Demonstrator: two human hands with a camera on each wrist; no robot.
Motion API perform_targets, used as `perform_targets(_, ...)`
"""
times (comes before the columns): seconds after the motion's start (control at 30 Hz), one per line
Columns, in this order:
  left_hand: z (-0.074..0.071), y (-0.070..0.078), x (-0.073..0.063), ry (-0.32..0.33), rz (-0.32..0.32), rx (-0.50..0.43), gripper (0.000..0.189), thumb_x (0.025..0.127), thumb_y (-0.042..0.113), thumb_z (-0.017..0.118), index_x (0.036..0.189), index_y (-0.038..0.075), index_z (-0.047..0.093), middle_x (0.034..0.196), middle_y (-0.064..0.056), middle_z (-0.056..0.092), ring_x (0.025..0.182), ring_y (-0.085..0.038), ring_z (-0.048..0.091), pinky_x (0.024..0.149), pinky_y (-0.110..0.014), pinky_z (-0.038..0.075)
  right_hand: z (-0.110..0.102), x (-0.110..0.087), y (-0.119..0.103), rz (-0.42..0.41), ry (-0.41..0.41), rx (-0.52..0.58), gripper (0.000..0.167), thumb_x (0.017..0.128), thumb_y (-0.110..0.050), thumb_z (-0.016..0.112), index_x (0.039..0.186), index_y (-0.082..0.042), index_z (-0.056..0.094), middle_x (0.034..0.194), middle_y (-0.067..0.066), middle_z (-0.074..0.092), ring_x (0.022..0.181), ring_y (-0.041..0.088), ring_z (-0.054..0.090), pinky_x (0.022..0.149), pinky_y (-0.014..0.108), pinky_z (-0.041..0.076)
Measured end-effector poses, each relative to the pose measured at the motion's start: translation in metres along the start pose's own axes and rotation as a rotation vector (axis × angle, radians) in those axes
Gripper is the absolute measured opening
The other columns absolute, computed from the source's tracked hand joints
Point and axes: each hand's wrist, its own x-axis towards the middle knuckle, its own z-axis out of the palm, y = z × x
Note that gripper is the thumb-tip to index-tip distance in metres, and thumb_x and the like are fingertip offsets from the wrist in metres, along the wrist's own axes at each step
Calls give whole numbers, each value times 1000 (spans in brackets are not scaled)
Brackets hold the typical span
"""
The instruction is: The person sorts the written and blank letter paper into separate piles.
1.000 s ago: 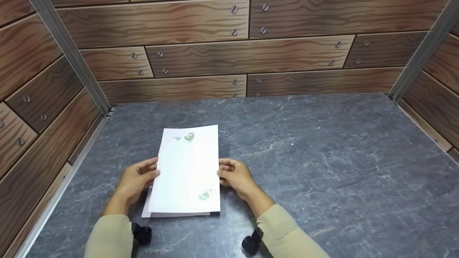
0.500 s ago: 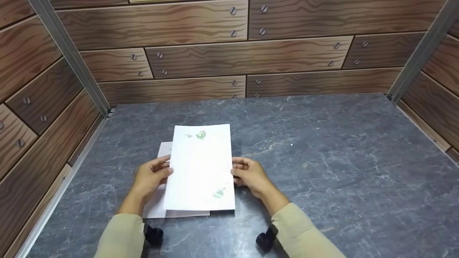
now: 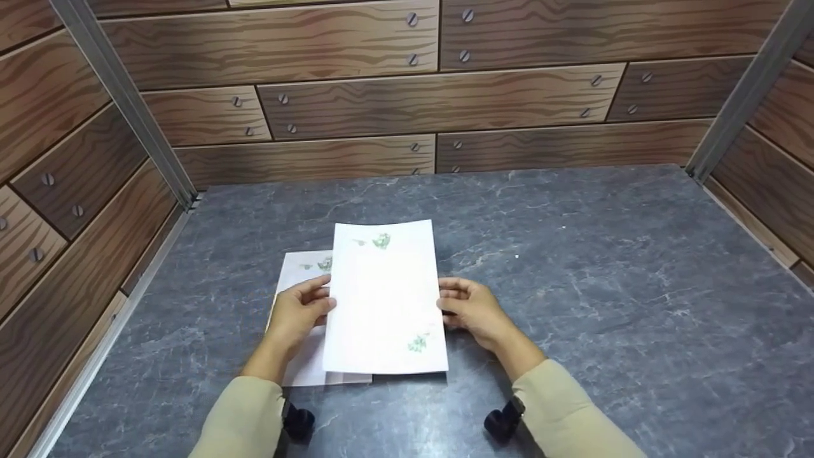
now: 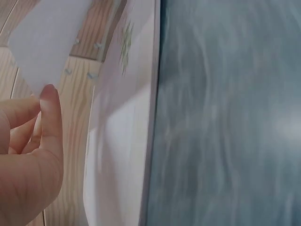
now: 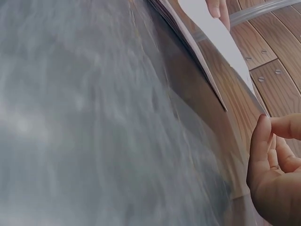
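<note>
A white sheet of paper [image 3: 385, 296] with small green floral prints at its top and lower right is held up above the table. My left hand [image 3: 301, 316] pinches its left edge between thumb and fingers. On the opposite edge, my right hand [image 3: 475, 313] pinches it the same way. Beneath and to the left lies a stack of matching paper [image 3: 305, 362], partly covered by the raised sheet and my left hand. In the left wrist view the lifted sheet [image 4: 44, 44] stands apart from the stack [image 4: 123, 117]. The right wrist view shows a gap under the sheet [image 5: 221, 42] too.
The dark grey marbled table [image 3: 604, 286] stretches around the paper, with tiny white specks right of centre. Wood-plank patterned walls [image 3: 356, 105] enclose the back and sides, with grey metal posts [image 3: 127, 102] at the corners. Black wrist cameras [image 3: 299, 423] sit at both sleeves.
Both hands have carried the sheet to the right, off the stack. More of the stack, including its upper green print, now shows at the left.
</note>
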Motion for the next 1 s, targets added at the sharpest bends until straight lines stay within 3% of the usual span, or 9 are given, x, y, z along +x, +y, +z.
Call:
perform_targets(0.53,43,3,-6,-41,-10,42,43,87,-7,62,129,-2,56,104,-14,60,86,-19,63,69,-29,56,-44,-7,-4,1,-34,-62,42,85,9,58,126,13,49,96,10,61,75,14,61,63,25,55)
perform_targets(1.0,60,3,-6,-103,-34,99,44,87,-8,62,130,-4,54,102,-13,59,88,-19,61,74,-30,55,-64,-13,-5,20,-33,-110,44,85,7,60,128,12,48,94,7,58,78,13,59,65,26,55)
